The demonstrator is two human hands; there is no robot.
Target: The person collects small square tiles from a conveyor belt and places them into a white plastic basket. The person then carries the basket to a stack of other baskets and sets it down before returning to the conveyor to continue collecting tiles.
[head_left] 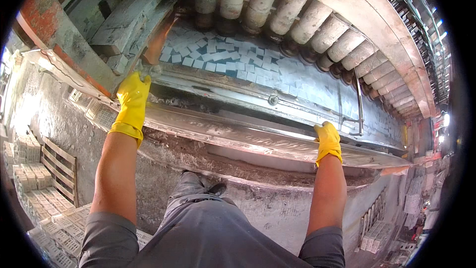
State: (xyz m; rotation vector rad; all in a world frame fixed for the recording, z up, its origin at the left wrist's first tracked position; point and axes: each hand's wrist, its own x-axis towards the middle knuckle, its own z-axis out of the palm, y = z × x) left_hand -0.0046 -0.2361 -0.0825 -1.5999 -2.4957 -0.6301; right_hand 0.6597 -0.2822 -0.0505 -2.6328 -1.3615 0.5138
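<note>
While both arms reach forward from the lower edge, the yellow-gloved hands sit far apart on the machine's near side. Left hand [133, 94]: left of centre, back of the hand up, fingers pointing to the top of the frame and bent at the tips, by the left end of the long metal rail [238, 125]. Can't tell if it grips or just rests. Left forearm runs near vertical, slight lean right.

Right hand [328, 141]: right of centre, lower in frame than the left, fingers curled toward the rail's upper edge. Fingertips partly hidden, so can't confirm a firm grasp. Right forearm rises from lower right, leaning slightly right, elbow fairly straight.

Rail crosses mid-frame, sloping down to the right. Behind it, small pale square tiles [220, 67] lie scattered on a wet-looking bed, upper centre. Row of thick rollers [263, 2] arcs above them. Thin metal bracket [360, 101] stands just above the right hand.
</note>
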